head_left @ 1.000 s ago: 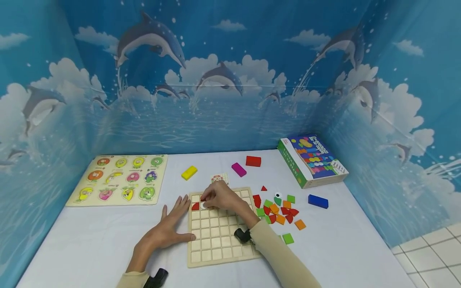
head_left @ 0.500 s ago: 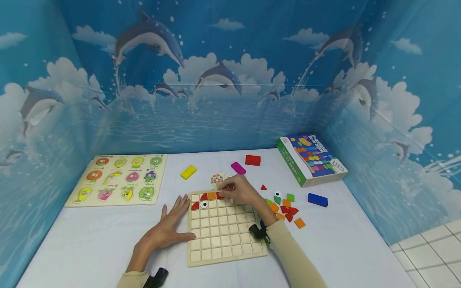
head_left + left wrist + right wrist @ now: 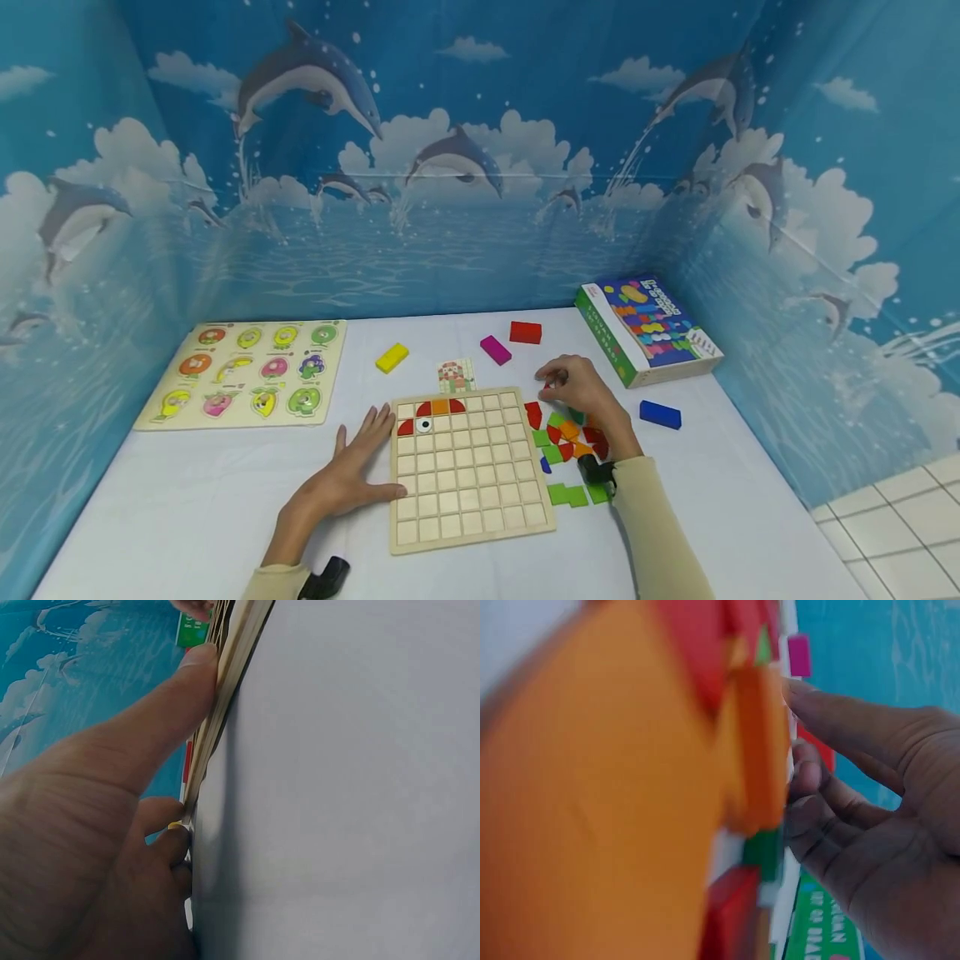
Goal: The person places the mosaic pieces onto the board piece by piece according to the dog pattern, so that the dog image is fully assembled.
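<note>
Board [image 3: 472, 477], pale and gridded, was touched by the left hand [image 3: 352, 475], fingers spread; whether a red piece [image 3: 547, 386] at the right hand's [image 3: 583, 393] fingertips was pinched could not be told.

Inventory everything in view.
grid: 1, pale wood, centre
set pieces: 5, red, orange, white, grid's far left
loose pieces: many, mixed, grid's right
card: 1, multicoloured, beyond grid
fruit board: 1, cream, far left
blocks: 4; yellow, magenta, red beyond grid; blue right
box: 1, multicoloured, far right
cloth: 1, white, tabletop
dolphin backdrop: 1, blue, behind
tiles: several, white, floor
cameras: 2, black, wrists
sleeves: 2, beige, forearms
left hand: 1, grid's left edge
right hand: 1, at loose pieces
</note>
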The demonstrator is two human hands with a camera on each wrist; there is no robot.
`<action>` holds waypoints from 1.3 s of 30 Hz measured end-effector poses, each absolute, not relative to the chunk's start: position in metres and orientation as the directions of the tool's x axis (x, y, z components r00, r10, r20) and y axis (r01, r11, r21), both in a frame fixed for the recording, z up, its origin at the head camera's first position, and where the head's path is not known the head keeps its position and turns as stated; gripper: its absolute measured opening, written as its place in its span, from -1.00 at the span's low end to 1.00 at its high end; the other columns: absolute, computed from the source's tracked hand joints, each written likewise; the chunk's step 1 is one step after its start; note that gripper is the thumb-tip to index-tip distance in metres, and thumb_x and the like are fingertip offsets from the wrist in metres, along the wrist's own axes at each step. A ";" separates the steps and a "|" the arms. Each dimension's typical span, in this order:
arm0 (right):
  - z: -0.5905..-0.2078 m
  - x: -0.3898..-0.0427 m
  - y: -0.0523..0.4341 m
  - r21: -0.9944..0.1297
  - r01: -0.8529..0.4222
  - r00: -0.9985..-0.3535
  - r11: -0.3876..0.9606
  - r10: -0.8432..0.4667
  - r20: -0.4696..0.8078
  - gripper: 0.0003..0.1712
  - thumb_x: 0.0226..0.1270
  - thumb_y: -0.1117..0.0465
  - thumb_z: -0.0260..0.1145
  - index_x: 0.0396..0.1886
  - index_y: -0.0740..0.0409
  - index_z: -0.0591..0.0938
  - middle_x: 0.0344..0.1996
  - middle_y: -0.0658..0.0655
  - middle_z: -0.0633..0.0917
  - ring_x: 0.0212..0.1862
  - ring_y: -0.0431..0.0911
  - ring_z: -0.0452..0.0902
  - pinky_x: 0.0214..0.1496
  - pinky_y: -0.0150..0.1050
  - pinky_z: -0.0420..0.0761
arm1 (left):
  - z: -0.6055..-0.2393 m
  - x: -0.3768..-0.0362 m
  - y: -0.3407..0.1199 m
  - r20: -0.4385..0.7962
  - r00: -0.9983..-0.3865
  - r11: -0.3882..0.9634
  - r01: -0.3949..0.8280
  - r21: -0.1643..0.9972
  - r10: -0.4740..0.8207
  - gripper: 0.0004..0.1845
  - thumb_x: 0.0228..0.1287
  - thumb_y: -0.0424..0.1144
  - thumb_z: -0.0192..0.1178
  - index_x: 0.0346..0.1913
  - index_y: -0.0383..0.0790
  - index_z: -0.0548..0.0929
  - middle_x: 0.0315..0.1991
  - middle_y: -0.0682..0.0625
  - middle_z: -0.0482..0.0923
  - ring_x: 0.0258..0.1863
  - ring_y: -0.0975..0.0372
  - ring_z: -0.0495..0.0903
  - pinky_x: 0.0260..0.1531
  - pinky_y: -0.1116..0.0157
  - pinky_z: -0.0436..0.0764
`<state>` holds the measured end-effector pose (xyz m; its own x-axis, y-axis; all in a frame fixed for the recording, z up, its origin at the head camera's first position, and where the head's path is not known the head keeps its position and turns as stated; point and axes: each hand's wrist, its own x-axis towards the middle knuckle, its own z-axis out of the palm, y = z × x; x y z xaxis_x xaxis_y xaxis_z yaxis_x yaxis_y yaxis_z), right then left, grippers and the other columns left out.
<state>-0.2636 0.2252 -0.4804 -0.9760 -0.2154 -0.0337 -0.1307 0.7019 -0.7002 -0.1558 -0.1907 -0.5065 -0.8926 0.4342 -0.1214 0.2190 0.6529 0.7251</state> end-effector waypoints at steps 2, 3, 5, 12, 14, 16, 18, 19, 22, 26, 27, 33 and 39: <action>-0.483 -0.265 0.230 -0.696 -0.090 -0.981 0.712 -0.186 -0.063 -0.73 0.36 0.33 0.58 0.03 0.21 0.84 -0.22 0.14 0.70 -0.16 0.02 0.52 -0.16 -0.29 0.60 | -0.506 -0.156 -0.191 -0.122 -0.895 0.660 0.219 0.719 0.430 0.29 0.19 0.04 0.63 0.77 -0.19 -0.03 0.79 -0.12 -0.22 0.77 -0.08 -0.34 0.62 -0.26 -0.60; -0.483 -0.266 0.231 -0.695 -0.074 -0.983 0.716 -0.171 -0.071 -0.74 0.36 0.33 0.57 0.02 0.20 0.84 -0.22 0.15 0.69 -0.16 0.02 0.52 -0.15 -0.28 0.59 | -0.506 -0.156 -0.191 -0.120 -0.895 0.659 0.220 0.719 0.430 0.29 0.19 0.04 0.63 0.77 -0.20 -0.02 0.79 -0.12 -0.22 0.77 -0.08 -0.34 0.62 -0.26 -0.60; -0.483 -0.266 0.232 -0.685 -0.048 -0.985 0.727 -0.147 -0.087 -0.77 0.38 0.32 0.57 0.00 0.18 0.85 -0.23 0.13 0.68 -0.15 0.02 0.52 -0.11 -0.25 0.61 | -0.506 -0.156 -0.191 -0.117 -0.894 0.657 0.223 0.720 0.431 0.28 0.19 0.04 0.63 0.77 -0.21 -0.02 0.79 -0.12 -0.22 0.77 -0.08 -0.34 0.61 -0.27 -0.61; -0.480 -0.265 0.230 -0.676 -0.019 -0.983 0.737 -0.137 -0.121 -0.84 0.39 0.32 0.55 -0.06 0.18 0.85 -0.29 0.12 0.68 -0.16 0.01 0.54 -0.09 -0.23 0.62 | -0.506 -0.156 -0.193 -0.111 -0.893 0.655 0.231 0.720 0.437 0.29 0.19 0.04 0.63 0.76 -0.23 -0.01 0.79 -0.13 -0.22 0.77 -0.09 -0.35 0.61 -0.27 -0.61; -0.479 -0.266 0.229 -0.675 -0.017 -0.983 0.737 -0.134 -0.122 -0.84 0.40 0.32 0.54 -0.05 0.18 0.85 -0.29 0.12 0.68 -0.15 0.02 0.54 -0.07 -0.22 0.62 | -0.506 -0.158 -0.194 -0.108 -0.893 0.655 0.233 0.719 0.437 0.28 0.18 0.04 0.63 0.76 -0.23 0.00 0.79 -0.12 -0.21 0.77 -0.08 -0.35 0.62 -0.27 -0.61; -0.478 -0.266 0.229 -0.674 -0.009 -0.984 0.739 -0.125 -0.124 -0.82 0.41 0.33 0.54 -0.04 0.19 0.83 -0.27 0.13 0.68 -0.14 0.02 0.54 -0.05 -0.21 0.63 | -0.506 -0.160 -0.194 -0.103 -0.894 0.654 0.238 0.718 0.437 0.28 0.18 0.04 0.63 0.76 -0.22 0.00 0.79 -0.11 -0.21 0.77 -0.07 -0.34 0.62 -0.26 -0.60; -0.477 -0.266 0.229 -0.669 0.003 -0.985 0.743 -0.112 -0.130 -0.82 0.41 0.33 0.53 -0.03 0.20 0.82 -0.27 0.14 0.67 -0.13 0.03 0.54 -0.04 -0.21 0.63 | -0.506 -0.161 -0.193 -0.101 -0.894 0.651 0.237 0.721 0.437 0.28 0.18 0.04 0.63 0.76 -0.21 0.02 0.80 -0.10 -0.21 0.77 -0.06 -0.34 0.63 -0.25 -0.60; -0.477 -0.266 0.229 -0.667 0.008 -0.985 0.745 -0.109 -0.134 -0.82 0.41 0.34 0.53 -0.04 0.21 0.82 -0.26 0.15 0.67 -0.13 0.03 0.54 -0.03 -0.21 0.63 | -0.506 -0.161 -0.193 -0.105 -0.893 0.652 0.234 0.721 0.437 0.28 0.18 0.05 0.63 0.77 -0.20 0.01 0.80 -0.09 -0.21 0.77 -0.06 -0.35 0.63 -0.25 -0.60; -0.478 -0.266 0.229 -0.659 0.010 -0.982 0.752 -0.118 -0.149 -0.85 0.42 0.33 0.52 -0.06 0.23 0.81 -0.27 0.15 0.66 -0.13 0.03 0.54 -0.03 -0.21 0.63 | -0.507 -0.159 -0.193 -0.119 -0.892 0.656 0.224 0.721 0.435 0.29 0.17 0.05 0.64 0.77 -0.17 -0.01 0.80 -0.08 -0.23 0.77 -0.05 -0.36 0.63 -0.23 -0.61; -0.479 -0.266 0.229 -0.655 0.017 -0.979 0.756 -0.120 -0.164 -0.88 0.42 0.32 0.52 -0.11 0.23 0.81 -0.30 0.15 0.66 -0.15 0.02 0.54 -0.06 -0.23 0.61 | -0.510 -0.157 -0.193 -0.124 -0.895 0.662 0.217 0.717 0.428 0.29 0.18 0.05 0.64 0.78 -0.16 -0.02 0.80 -0.07 -0.24 0.77 -0.05 -0.36 0.63 -0.23 -0.61; -0.479 -0.267 0.228 -0.654 0.022 -0.979 0.756 -0.117 -0.169 -0.89 0.42 0.32 0.52 -0.12 0.22 0.80 -0.30 0.15 0.65 -0.15 0.02 0.54 -0.07 -0.23 0.61 | -0.510 -0.157 -0.193 -0.123 -0.896 0.662 0.216 0.718 0.426 0.29 0.18 0.05 0.64 0.77 -0.16 -0.02 0.80 -0.07 -0.24 0.77 -0.05 -0.36 0.63 -0.23 -0.62; -0.478 -0.268 0.226 -0.645 0.072 -0.977 0.761 -0.075 -0.199 -0.86 0.39 0.29 0.56 -0.14 0.23 0.77 -0.27 0.18 0.65 -0.13 0.03 0.54 -0.09 -0.24 0.62 | -0.511 -0.156 -0.194 -0.125 -0.898 0.663 0.211 0.718 0.422 0.28 0.18 0.06 0.63 0.77 -0.16 0.00 0.80 -0.06 -0.23 0.77 -0.03 -0.36 0.63 -0.23 -0.61; -0.478 -0.266 0.226 -0.664 0.091 -0.979 0.742 -0.057 -0.197 -0.87 0.38 0.31 0.56 -0.18 0.23 0.75 -0.28 0.19 0.67 -0.16 0.04 0.56 -0.11 -0.24 0.64 | -0.510 -0.157 -0.193 -0.128 -0.896 0.669 0.216 0.712 0.425 0.28 0.18 0.06 0.63 0.77 -0.18 0.01 0.80 -0.07 -0.22 0.77 -0.04 -0.35 0.63 -0.23 -0.59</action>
<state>-0.2658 0.2257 -0.4777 -0.9787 -0.0567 -0.1974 0.0910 0.7420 -0.6642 -0.1570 -0.1926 -0.5098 -0.8961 0.4250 -0.1277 0.2157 0.6687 0.7116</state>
